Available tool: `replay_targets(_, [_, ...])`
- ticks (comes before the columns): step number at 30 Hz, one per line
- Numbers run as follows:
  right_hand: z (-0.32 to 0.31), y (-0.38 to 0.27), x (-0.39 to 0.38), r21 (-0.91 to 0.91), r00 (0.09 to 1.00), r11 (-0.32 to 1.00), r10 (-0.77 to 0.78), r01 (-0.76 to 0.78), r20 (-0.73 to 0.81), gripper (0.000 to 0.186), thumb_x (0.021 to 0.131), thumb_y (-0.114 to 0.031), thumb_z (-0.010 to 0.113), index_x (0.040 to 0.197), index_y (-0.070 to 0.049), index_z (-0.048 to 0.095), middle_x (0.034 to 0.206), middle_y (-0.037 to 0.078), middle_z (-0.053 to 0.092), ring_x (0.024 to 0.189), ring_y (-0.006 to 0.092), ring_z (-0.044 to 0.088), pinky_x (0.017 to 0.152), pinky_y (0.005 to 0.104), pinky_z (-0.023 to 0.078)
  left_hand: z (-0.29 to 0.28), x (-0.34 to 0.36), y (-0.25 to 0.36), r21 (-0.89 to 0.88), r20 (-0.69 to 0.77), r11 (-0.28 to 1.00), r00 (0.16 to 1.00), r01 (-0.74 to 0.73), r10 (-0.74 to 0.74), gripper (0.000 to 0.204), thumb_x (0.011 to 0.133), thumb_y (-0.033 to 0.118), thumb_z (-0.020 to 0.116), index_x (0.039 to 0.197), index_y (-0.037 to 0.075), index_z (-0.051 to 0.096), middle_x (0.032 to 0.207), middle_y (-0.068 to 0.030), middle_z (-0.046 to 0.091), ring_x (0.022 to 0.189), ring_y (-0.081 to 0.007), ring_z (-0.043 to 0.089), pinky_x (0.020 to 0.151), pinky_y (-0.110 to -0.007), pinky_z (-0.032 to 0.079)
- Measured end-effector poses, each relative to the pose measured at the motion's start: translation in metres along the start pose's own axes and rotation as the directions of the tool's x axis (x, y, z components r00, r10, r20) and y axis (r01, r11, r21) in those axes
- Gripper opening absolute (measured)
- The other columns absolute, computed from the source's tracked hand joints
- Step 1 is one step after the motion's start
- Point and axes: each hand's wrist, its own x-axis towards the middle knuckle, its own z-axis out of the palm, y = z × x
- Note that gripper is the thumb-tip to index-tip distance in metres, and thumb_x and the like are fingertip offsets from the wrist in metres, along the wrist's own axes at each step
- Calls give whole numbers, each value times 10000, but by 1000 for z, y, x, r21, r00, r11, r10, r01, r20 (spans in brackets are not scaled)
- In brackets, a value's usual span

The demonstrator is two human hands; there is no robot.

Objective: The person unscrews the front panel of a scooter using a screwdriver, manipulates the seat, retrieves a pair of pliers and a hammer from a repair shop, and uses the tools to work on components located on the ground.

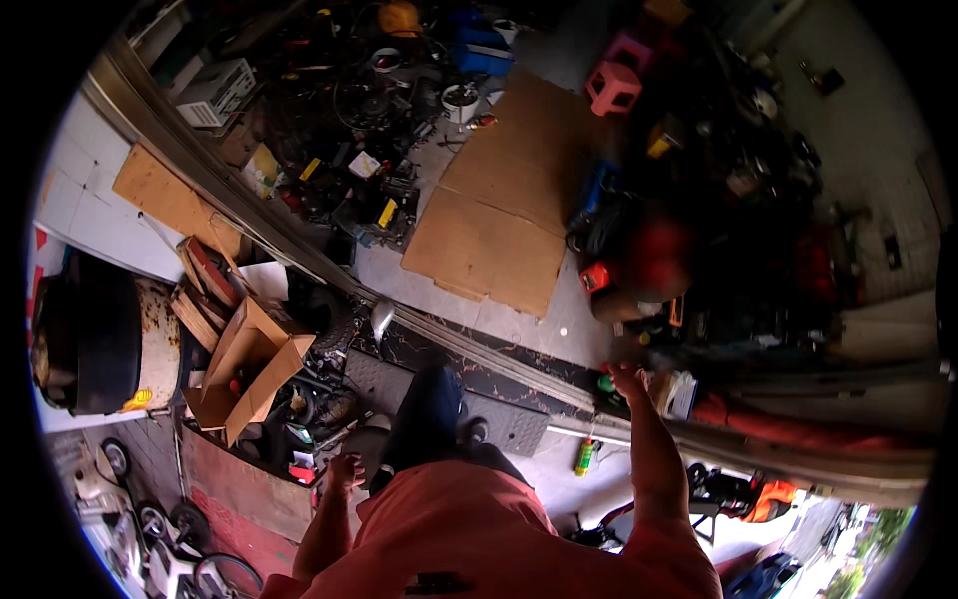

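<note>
My right hand (631, 380) reaches forward over the door track, its fingers stretched out and apart. A small green object (606, 383) sits right beside its fingertips; whether they touch it I cannot tell. To the right of that hand stands a pale stack of packets or papers (680, 395). Low at my left side hangs my left hand (346, 471), fingers loosely bent and nothing visible in them. Nearest to it is a dark rounded seat-like shape (367, 445). A green and yellow spray can (584, 456) lies on the pale floor below my right hand.
A flattened cardboard sheet (499, 200) covers the floor ahead, beyond the metal door track (479, 351). Dark machine parts crowd both sides. At left is an open cardboard box (261, 369) beside a rusty drum (158, 344). Pink stools (613, 88) stand far off; a blurred red shape (659, 250) is unclear.
</note>
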Motion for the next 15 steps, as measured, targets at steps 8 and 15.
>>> replay_targets(8, [-21, -254, 175, 751, 802, 521, -192, -405, 566, 109, 1015, -194, 646, 936, -120, 635, 842, -19, 606, 670, 67, 565, 565, 221, 426, 55, 62, 63, -251, -132, 884, 891, 394, -435, 126, 935, 154, 587, 993, 51, 631, 914, -112, 565, 773, -293, 590, 767, -576, 557])
replay_targets(15, [-39, -246, 178, 68, 603, 825, 351, -561, 716, 185, 958, -229, 712, 1072, -102, 642, 781, 18, 600, 606, 123, 574, 467, 233, 400, 116, 80, 338, -391, -134, 920, 990, -17, -38, 97, 923, 169, 579, 931, 103, 650, 696, -24, 520, 574, -164, 536, 462, -335, 435])
